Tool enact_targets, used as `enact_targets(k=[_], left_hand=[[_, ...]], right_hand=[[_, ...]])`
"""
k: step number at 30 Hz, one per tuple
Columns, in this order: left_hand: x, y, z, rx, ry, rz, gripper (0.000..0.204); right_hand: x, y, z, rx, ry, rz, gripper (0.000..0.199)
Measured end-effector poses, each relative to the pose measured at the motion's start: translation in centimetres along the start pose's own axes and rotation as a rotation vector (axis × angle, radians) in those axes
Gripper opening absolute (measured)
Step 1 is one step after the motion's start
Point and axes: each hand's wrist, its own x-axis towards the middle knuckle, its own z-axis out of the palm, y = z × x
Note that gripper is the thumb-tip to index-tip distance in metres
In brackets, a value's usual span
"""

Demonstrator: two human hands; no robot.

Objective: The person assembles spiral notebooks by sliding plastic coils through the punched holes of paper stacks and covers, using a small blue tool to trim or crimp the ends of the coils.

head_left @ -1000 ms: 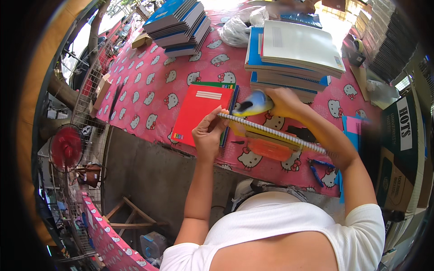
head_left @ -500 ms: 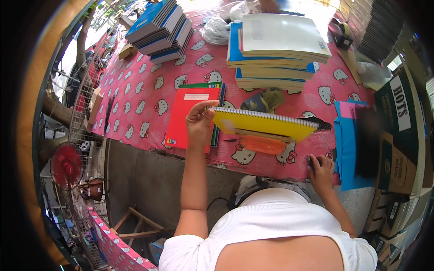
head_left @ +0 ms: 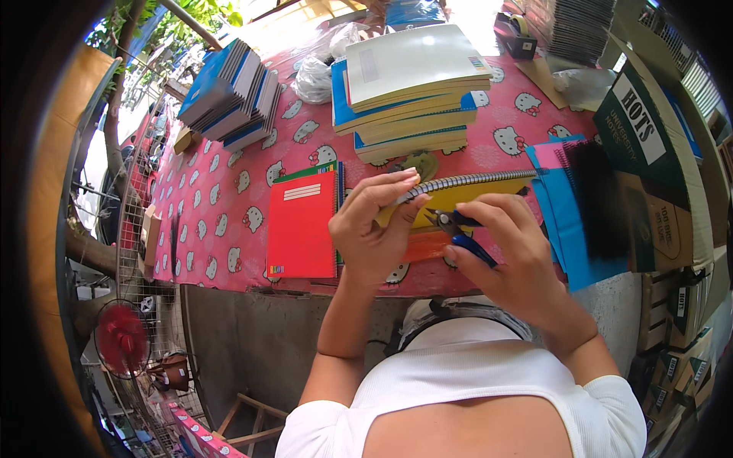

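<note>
My left hand (head_left: 374,225) pinches the near-left end of a yellow spiral notebook (head_left: 500,185), whose wire coil runs along its upper edge. In my right hand (head_left: 515,248) is a pair of small cutting pliers (head_left: 466,235) with dark blue handles; their jaws point left, close to the left fingers and the coil end. Under the notebook lies an orange item (head_left: 424,247), partly covered by it. Left of my left hand, a red notebook (head_left: 301,229) rests on a green one (head_left: 317,169). My hands hide part of the yellow cover.
A tall stack of coil-less notebooks (head_left: 416,65) stands behind, with blue books (head_left: 221,91) stacked at far left. On the right lie blue sheets (head_left: 557,217), a bunch of black coils (head_left: 595,206) and cardboard boxes (head_left: 649,130). A tape dispenser (head_left: 515,37) is at the back.
My right hand has come up from the table's front edge with the pliers, over to the notebook's left end. My left hand still grips the notebook. The whole view has shifted.
</note>
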Motion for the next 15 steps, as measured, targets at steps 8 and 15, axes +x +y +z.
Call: enact_targets(k=[8,15], left_hand=[[-0.7,0.6,1.0,0.034,-0.04,0.152,0.02],[-0.3,0.0,-1.6,0.337,0.032,0.231,0.014]], right_hand=[[-0.3,1.5,-0.2,0.776,-0.25,0.475,0.032],[-2.8,4.6,2.4,1.109,-0.371,0.706,0.039]])
